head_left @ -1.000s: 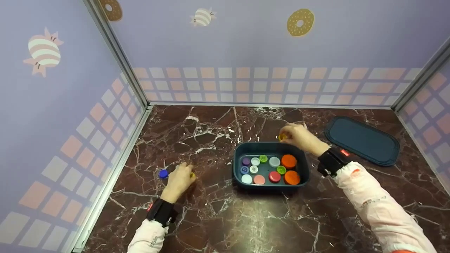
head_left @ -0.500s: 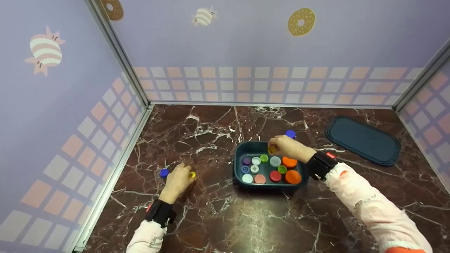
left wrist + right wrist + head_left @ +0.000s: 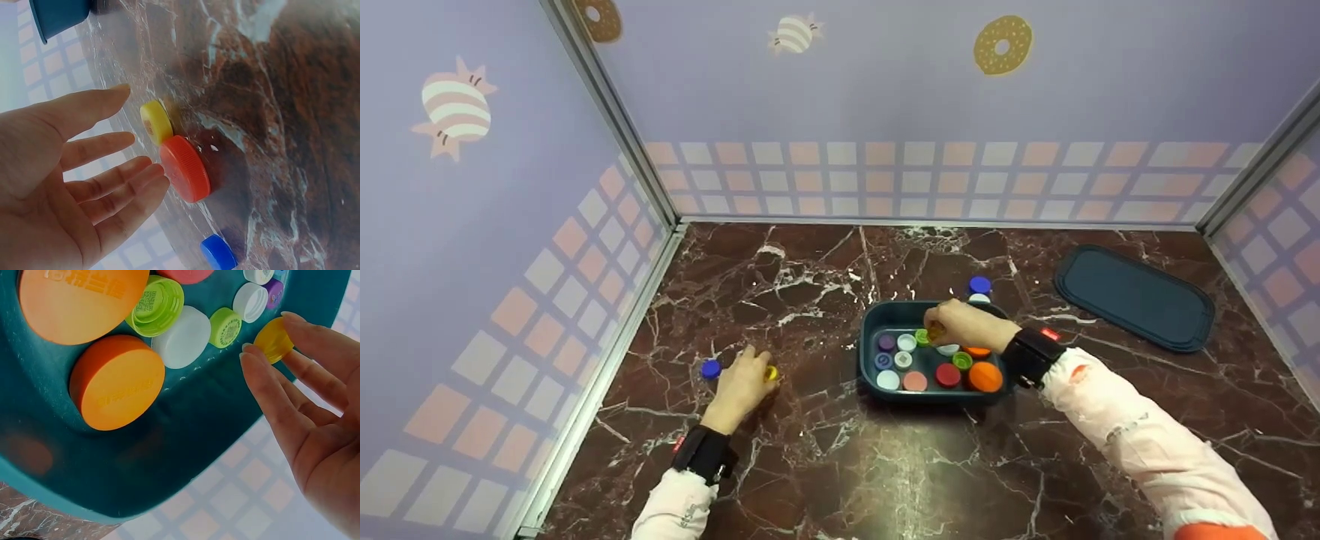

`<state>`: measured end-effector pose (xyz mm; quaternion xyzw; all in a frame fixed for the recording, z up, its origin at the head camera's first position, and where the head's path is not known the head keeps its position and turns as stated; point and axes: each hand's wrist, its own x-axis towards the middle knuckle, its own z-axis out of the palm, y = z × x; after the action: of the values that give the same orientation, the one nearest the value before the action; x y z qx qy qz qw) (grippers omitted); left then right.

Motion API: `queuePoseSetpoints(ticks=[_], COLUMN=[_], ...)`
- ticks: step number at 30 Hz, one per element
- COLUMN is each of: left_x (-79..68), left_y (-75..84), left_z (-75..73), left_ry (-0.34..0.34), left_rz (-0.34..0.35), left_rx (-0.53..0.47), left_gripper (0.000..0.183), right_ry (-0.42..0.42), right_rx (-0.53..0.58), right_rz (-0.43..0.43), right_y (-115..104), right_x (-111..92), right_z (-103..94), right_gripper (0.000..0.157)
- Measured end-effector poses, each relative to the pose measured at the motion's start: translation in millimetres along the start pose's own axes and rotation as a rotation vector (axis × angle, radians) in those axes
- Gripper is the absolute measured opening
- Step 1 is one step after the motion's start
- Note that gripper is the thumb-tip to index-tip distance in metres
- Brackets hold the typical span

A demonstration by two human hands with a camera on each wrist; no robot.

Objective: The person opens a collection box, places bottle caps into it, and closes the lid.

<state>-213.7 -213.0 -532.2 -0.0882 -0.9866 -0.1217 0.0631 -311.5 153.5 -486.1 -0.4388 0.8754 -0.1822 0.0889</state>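
My right hand (image 3: 971,326) is over the dark teal box (image 3: 877,316), pinching a yellow bottle cap (image 3: 274,340) between thumb and fingertips. Below that cap, in the right wrist view, lie a light green cap (image 3: 225,328) and a white cap (image 3: 183,337) on the box floor. Off to the box's left, my left hand (image 3: 742,386) hovers low with loosely extended fingers and holds nothing. Its fingertips are close to a red cap (image 3: 185,169) and a yellow cap (image 3: 157,122), which stand side by side on the marbled table. A blue cap (image 3: 218,252) lies nearby.
Inside the box are several more caps, among them orange caps (image 3: 117,382), a red cap (image 3: 947,375) and a purple cap (image 3: 886,343). Behind its far wall sit a blue cap (image 3: 979,285) and a white cap (image 3: 979,298). The teal lid (image 3: 1136,298) lies at the right.
My right hand has carried the yellow cap from behind the box over its far wall to above its inside. Blue and white caps behind the box have come into sight. The left hand barely moves.
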Motion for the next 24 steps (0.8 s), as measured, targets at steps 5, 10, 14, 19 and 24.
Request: queuePoseSetpoints(ticks=[5, 10, 14, 19, 24], left_x=[0.4, 0.1, 1.0, 1.6, 2.7], left_y=[0.4, 1.0, 1.6, 0.0, -3.0], left_z=[1.5, 3.3, 3.7, 6.9, 11.0], left_ry=[-0.003, 0.013, 0.002, 0.009, 0.069], left_rz=[0.003, 0.029, 0.021, 0.046, 0.123], left_rx=[0.001, -0.001, 0.004, -0.020, -0.032], left_gripper=[0.033, 0.033, 0.034, 0.033, 0.033], right_ry=[-0.041, -0.085, -0.067, -0.022, 0.008], right_rx=[-0.020, -0.062, -0.074, -0.083, -0.094], right_rz=[0.029, 0.099, 0.128, 0.132, 0.143], right_y=[-1.3, -2.1, -1.8, -0.3, 1.9], right_x=[1.8, 0.4, -1.2, -1.9, -3.7], right_z=[1.5, 0.2, -3.3, -6.4, -8.3], right_gripper=[0.019, 0.036, 0.036, 0.033, 0.032])
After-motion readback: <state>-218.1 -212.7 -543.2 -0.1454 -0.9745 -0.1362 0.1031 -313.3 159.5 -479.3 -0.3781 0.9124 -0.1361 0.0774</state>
